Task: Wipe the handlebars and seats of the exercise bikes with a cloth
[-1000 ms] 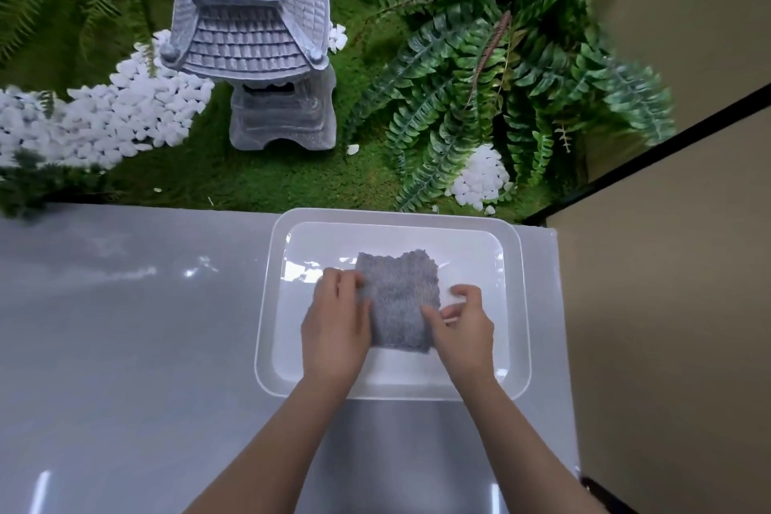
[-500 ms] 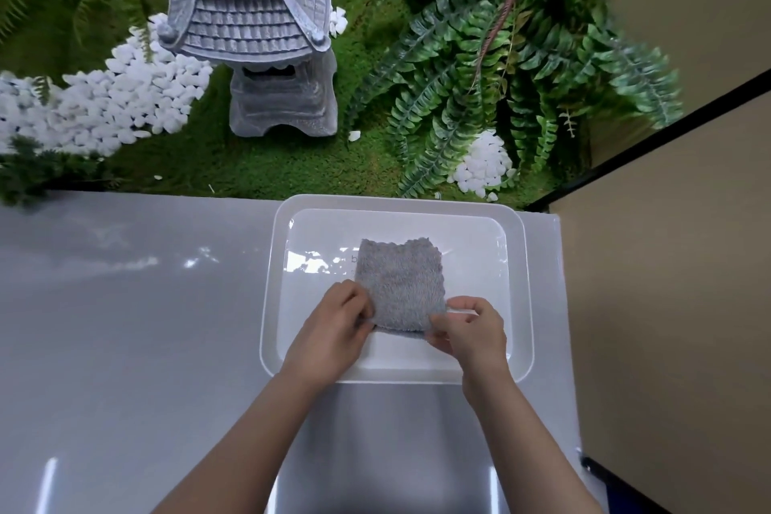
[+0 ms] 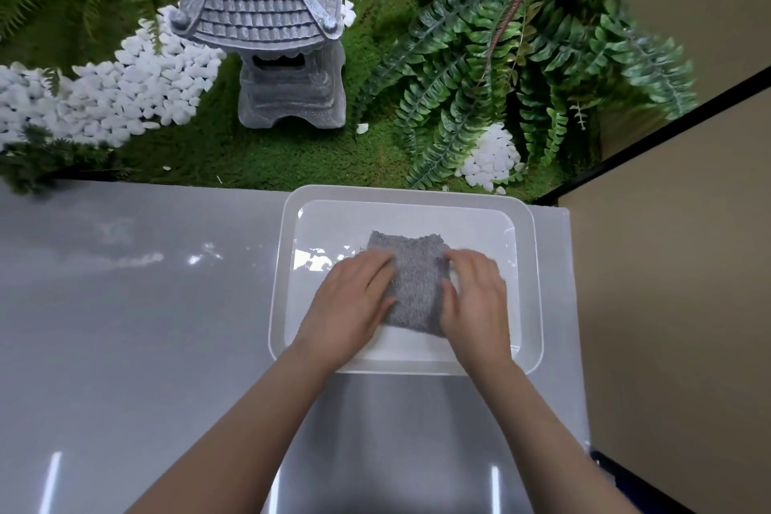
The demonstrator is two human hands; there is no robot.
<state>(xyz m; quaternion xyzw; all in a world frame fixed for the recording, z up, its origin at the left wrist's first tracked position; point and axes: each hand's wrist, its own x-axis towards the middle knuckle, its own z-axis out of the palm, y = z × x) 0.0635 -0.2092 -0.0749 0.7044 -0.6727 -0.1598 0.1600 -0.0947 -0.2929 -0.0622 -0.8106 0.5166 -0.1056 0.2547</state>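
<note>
One left hand (image 3: 354, 300) and one right hand (image 3: 475, 296) press flat on one cloth (image 3: 415, 280), fingers straight. The cloth sits in one tray (image 3: 530, 284) on a shiny grey counter (image 3: 146, 325) by one lantern (image 3: 271, 25).

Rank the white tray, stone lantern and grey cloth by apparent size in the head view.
White tray
Stone lantern, farther off and cropped at the top
Grey cloth, partly under the left hand and right hand
</note>
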